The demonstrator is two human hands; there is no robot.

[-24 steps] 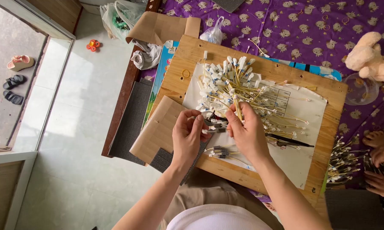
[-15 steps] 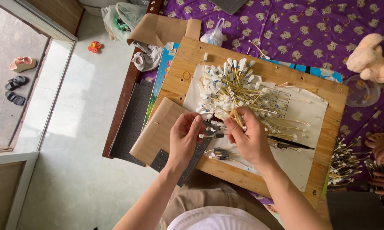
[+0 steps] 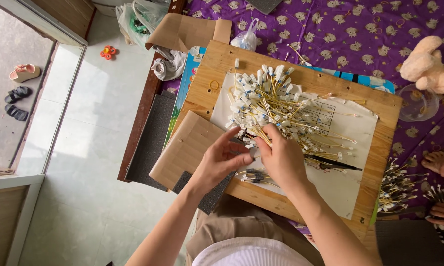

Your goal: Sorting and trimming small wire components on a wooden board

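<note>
Left hand (image 3: 221, 158) and right hand (image 3: 280, 156) pinching one wire, fingertips touching | wire pile (image 3: 276, 111) just beyond | cardboard (image 3: 190, 148) under left | scissors (image 3: 333, 163) right of right hand

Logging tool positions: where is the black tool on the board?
In the head view the black tool lies on the white paper, right of the right hand and below the wire pile.

Wooden board (image 3: 222, 61): bare strip along its left edge gives passage. Centre blocked by heap of yellow wires (image 3: 276, 106). Cardboard sheet (image 3: 190, 148) covers near-left corner; black tool (image 3: 333, 164) obstructs right side.
</note>
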